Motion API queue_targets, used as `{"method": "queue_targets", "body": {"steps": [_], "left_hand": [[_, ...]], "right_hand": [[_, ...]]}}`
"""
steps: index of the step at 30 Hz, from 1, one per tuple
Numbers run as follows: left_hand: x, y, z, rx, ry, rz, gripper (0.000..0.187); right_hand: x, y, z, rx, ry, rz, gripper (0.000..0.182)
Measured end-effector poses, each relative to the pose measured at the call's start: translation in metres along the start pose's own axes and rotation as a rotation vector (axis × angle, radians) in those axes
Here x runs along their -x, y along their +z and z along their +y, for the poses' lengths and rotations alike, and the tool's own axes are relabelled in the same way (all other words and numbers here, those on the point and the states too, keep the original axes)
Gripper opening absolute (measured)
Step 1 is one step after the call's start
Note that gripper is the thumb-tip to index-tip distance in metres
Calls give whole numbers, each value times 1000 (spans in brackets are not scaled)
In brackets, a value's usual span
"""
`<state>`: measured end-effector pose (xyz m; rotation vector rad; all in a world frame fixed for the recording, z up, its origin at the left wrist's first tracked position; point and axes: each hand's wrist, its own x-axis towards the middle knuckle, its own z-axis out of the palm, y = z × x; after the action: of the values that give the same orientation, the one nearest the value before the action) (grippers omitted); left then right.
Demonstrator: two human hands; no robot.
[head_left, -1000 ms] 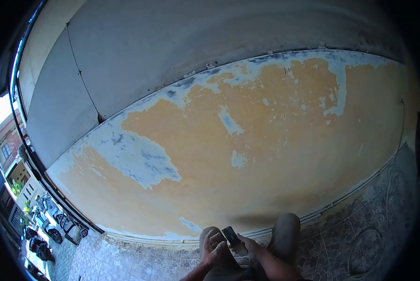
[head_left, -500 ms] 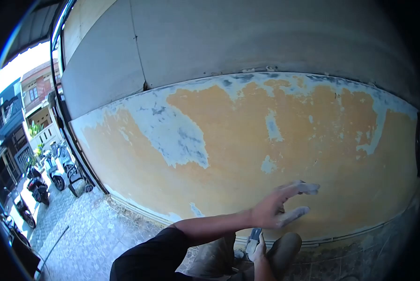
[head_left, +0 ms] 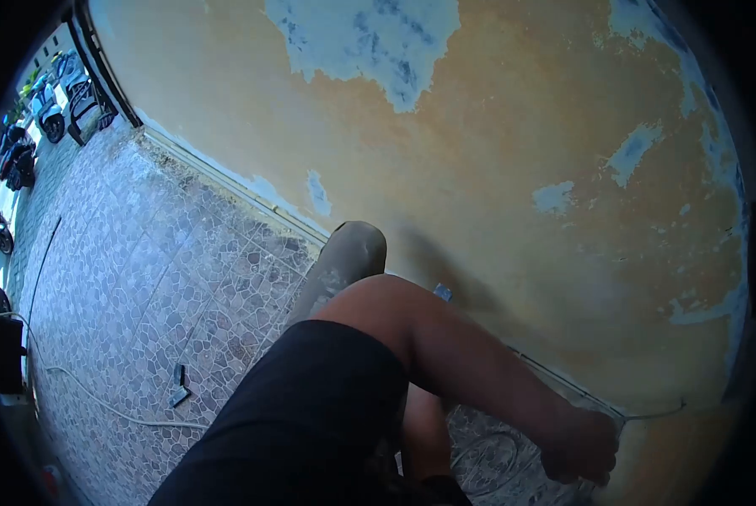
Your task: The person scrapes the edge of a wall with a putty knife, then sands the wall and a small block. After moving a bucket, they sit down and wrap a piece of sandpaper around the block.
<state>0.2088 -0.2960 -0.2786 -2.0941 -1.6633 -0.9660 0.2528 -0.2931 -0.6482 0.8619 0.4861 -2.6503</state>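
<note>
My left hand is low at the right, in shadow near the foot of the wall, its fingers curled; whatever they may hold is hidden. The left arm stretches across the view from a black sleeve. Behind it, my right forearm shows in part, while the right hand itself is hidden. A small grey-blue tool end sticks out above the left forearm, against the peeling orange wall. What holds that tool cannot be seen.
A bent knee is beside the wall. Two small dark pieces lie on the patterned tile floor, near a pale hose. A coiled cable lies beneath my arms. Motorbikes stand at the far left.
The view has tilted down and shows more floor. My left hand has gone from spread fingers before the wall to curled fingers low at the right. My right hand has become hidden.
</note>
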Motion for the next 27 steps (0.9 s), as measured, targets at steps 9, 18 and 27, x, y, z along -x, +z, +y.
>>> {"method": "queue_targets", "body": {"steps": [9, 18, 27], "left_hand": [[337, -19, -43, -168, -1072, 499, 62], [441, 6, -34, 1145, -1384, 835, 61], [444, 14, -39, 1074, -1343, 902, 59]], "right_hand": [[-43, 81, 27, 176, 33, -253, 45], [-49, 123, 35, 617, 93, -280, 48], [-49, 107, 42, 649, -42, -374, 38]]}}
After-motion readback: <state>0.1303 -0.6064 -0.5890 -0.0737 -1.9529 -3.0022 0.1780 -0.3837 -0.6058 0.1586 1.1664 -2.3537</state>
